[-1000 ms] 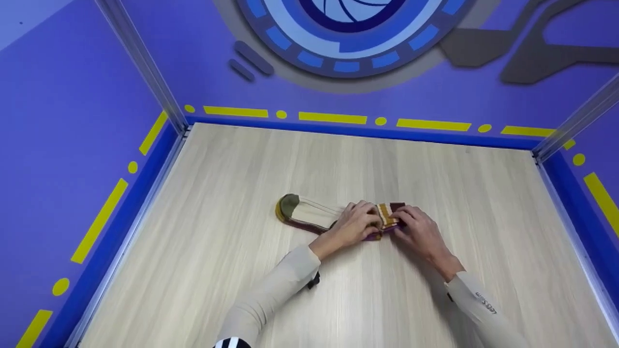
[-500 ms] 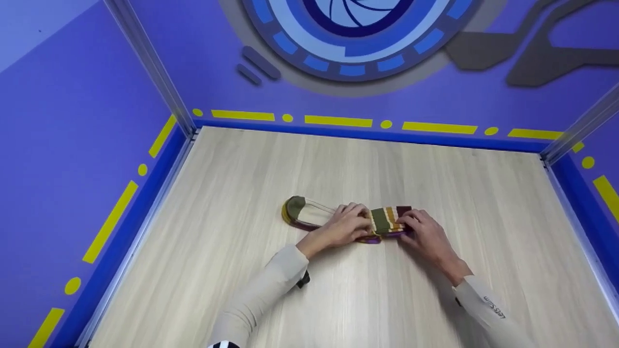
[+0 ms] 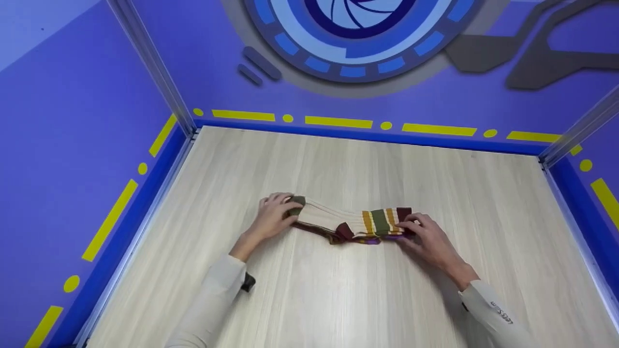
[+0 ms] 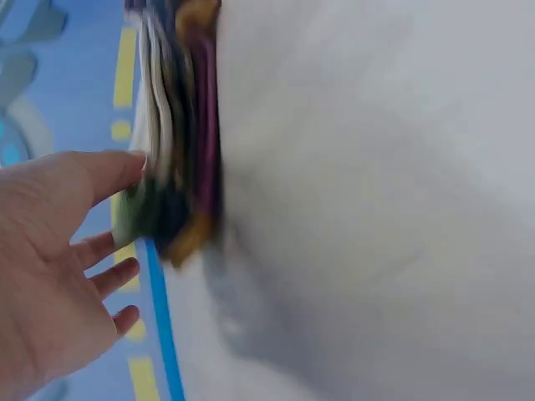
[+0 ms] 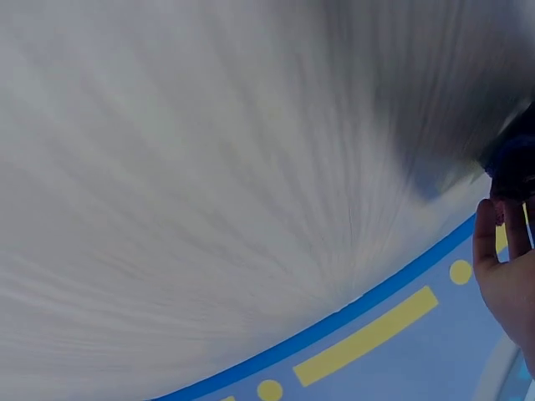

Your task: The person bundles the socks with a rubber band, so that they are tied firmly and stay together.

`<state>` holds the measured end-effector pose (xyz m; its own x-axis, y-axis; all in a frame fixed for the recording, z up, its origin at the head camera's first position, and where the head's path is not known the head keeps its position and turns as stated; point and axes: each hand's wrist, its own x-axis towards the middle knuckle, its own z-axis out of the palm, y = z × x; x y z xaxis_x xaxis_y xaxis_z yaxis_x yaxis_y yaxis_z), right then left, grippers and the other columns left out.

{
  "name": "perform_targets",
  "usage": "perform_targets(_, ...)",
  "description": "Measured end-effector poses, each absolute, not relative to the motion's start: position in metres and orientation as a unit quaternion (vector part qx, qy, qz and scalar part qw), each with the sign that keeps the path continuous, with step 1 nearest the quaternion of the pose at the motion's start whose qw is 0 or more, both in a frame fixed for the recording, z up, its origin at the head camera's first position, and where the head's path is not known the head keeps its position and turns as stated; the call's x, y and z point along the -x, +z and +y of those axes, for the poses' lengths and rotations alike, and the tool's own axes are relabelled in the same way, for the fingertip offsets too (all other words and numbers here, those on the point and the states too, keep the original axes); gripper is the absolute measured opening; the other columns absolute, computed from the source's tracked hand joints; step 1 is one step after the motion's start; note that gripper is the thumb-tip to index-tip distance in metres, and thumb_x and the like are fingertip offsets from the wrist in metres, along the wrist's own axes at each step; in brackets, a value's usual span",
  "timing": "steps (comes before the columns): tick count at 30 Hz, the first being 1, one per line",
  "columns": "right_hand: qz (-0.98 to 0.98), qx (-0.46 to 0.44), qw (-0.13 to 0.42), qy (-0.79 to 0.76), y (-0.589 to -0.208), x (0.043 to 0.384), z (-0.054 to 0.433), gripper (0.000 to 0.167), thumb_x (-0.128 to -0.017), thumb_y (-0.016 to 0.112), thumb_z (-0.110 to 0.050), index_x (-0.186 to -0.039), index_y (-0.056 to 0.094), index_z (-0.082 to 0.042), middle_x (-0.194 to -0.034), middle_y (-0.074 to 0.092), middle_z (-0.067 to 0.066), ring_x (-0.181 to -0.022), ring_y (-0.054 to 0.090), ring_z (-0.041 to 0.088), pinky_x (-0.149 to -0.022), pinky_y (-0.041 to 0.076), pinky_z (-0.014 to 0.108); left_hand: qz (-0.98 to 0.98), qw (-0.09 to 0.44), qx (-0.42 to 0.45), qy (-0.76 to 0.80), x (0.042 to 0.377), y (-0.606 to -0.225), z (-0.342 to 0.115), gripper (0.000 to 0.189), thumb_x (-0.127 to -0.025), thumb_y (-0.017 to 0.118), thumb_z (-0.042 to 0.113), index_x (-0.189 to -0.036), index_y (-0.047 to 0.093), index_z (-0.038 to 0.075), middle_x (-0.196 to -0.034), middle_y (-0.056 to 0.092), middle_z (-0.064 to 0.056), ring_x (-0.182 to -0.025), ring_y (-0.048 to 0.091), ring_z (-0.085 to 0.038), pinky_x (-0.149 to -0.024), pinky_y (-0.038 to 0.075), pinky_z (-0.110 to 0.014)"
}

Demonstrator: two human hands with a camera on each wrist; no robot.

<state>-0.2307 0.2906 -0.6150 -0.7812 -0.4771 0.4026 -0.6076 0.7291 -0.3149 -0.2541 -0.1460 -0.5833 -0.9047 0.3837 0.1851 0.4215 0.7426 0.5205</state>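
Note:
A stack of striped socks lies lengthwise across the wooden table. The top one is cream with a green toe, a maroon heel and a cuff banded in mustard, green and maroon; yellow and purple edges show beneath. At the toe end, my left hand touches the socks with thumb and forefinger. In the left wrist view its other fingers stand apart from the layered toes. My right hand pinches the near corner of the cuffs, fingertips on top. Only part of that hand shows in the right wrist view.
The pale wooden tabletop is bounded by a blue back wall with yellow dashes and a blue side wall on the left. Metal posts stand at the back corners.
My left hand has slid left from the middle of the socks to the toe, uncovering the maroon heel and striped leg. The right hand stays at the cuffs.

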Motion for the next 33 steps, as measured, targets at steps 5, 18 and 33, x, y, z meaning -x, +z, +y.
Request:
perform_targets(5,-0.92,-0.278,0.163,0.222,-0.612,0.232,0.282,0.038,-0.075,0.091,-0.021,-0.108,0.075,-0.01,-0.114,0.064,0.013,-0.107,0.06,0.032,-0.091,0.046,0.051,-0.934,0.009,0.199,-0.298,0.251,-0.592,-0.161,0.034,-0.098,0.067,0.021,-0.131,0.069,0.014,-0.147,0.055,-0.023,-0.133,0.047,-0.046,-0.099,0.033,-0.065)
perform_targets(18,-0.93,-0.23,0.151,0.246,-0.61,0.239,0.231,0.031,-0.083,0.085,-0.036,-0.097,0.069,-0.013,-0.11,0.065,0.01,-0.105,0.059,0.033,-0.084,0.042,0.049,-0.927,0.0,0.186,-0.326,0.253,-0.597,-0.155,0.036,-0.097,0.069,0.021,-0.133,0.069,0.016,-0.148,0.055,-0.02,-0.133,0.048,-0.042,-0.101,0.031,-0.062)
perform_targets(33,-0.923,-0.256,0.115,0.262,-0.601,0.238,0.27,0.044,-0.086,0.083,-0.022,-0.124,0.07,-0.005,-0.127,0.065,0.02,-0.119,0.06,0.04,-0.098,0.046,0.061,-0.915,-0.006,0.231,-0.331,0.253,-0.587,-0.175,0.049,-0.099,0.067,0.022,-0.145,0.057,0.01,-0.153,0.048,-0.024,-0.139,0.044,-0.046,-0.105,0.032,-0.064)
